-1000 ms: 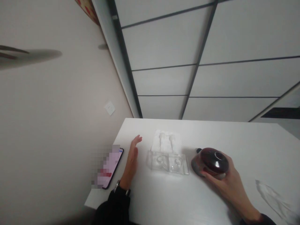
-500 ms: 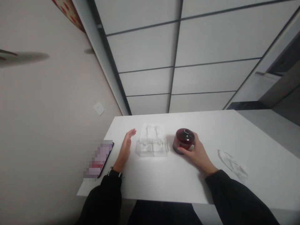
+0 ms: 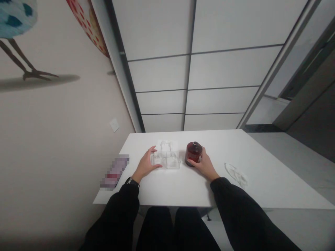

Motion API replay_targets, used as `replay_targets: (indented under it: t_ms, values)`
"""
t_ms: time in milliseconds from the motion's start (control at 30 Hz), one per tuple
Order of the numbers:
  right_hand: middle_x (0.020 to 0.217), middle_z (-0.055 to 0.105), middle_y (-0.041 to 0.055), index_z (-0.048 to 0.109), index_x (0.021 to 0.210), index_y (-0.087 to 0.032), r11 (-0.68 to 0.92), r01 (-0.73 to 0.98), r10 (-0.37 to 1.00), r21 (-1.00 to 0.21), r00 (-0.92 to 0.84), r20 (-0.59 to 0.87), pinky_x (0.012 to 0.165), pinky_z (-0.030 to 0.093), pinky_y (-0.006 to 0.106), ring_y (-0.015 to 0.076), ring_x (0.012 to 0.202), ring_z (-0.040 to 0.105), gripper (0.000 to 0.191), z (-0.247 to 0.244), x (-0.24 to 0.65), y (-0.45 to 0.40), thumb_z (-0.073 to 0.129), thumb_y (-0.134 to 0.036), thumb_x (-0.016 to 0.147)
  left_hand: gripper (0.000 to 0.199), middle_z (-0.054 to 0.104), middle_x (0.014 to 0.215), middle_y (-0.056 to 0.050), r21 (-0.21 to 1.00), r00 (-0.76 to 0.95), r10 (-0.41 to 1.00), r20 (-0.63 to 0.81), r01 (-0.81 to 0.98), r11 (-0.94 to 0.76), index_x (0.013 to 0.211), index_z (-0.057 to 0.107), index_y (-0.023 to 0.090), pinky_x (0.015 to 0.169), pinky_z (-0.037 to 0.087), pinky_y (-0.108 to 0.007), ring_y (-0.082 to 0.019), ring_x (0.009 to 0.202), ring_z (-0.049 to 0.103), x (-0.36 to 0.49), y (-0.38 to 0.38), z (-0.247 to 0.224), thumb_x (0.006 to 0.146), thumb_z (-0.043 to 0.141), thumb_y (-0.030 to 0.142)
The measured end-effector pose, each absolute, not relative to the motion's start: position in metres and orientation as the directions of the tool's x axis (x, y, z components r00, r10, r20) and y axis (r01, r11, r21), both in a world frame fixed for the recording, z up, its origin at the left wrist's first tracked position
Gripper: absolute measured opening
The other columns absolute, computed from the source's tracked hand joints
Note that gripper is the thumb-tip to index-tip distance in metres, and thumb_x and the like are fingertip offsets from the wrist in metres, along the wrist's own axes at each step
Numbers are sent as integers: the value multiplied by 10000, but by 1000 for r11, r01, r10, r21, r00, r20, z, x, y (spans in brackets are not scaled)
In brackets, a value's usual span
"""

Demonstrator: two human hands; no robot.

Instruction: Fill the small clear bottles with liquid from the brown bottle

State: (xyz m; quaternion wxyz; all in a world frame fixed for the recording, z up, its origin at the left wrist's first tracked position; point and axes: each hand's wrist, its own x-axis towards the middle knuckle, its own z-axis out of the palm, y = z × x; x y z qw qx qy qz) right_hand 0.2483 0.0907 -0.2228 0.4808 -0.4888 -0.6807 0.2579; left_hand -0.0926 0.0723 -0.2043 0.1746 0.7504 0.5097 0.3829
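Note:
A clear plastic two-compartment box (image 3: 173, 162) lies on the white table, with clear spoon-like shapes (image 3: 166, 145) showing faintly behind it. My left hand (image 3: 146, 164) spans its left end, thumb along the front side and curled fingers toward the back. To the right of the box stands a dark red, see-through round jar (image 3: 193, 152) with a domed top and a small knob-like piece in the middle. My right hand (image 3: 205, 164) is wrapped round the jar's right side, thumb across the front. The jar looks upright on the table.
A phone with a blurred screen (image 3: 115, 172) lies by the table's left edge. Some crumpled clear plastic or pale cloth (image 3: 236, 174) is right of my right hand. Beyond the white table (image 3: 178, 190) are a wall at left and white panelled doors (image 3: 162, 75).
My left hand has moved right, from beside the clear box to around its left end. My right hand stays on the jar, which now looks more upright. The view has shifted.

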Motion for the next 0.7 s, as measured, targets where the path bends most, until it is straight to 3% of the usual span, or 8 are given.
replay_targets:
  t_ms: [333,700]
  values:
    - [1286,721,175,429,1456,-170,374,413,920,-830,-54,388,955,567,473,318,1088,731,887,-226,246,91,829,-508,740,404,648,1378,-116,561,221,903,369,721,-406,1370,618,185,997,587,-527,-294,1187,677,-89,65,-201,1023,696,376]
    - [1191,735,132,531,1281,-199,379,373,921,-847,-63,385,914,576,458,297,1027,727,713,-220,248,92,851,-495,716,369,663,1340,-110,567,158,933,325,757,-326,1334,635,178,961,603,-499,-275,1138,692,-94,58,-203,1029,688,378]
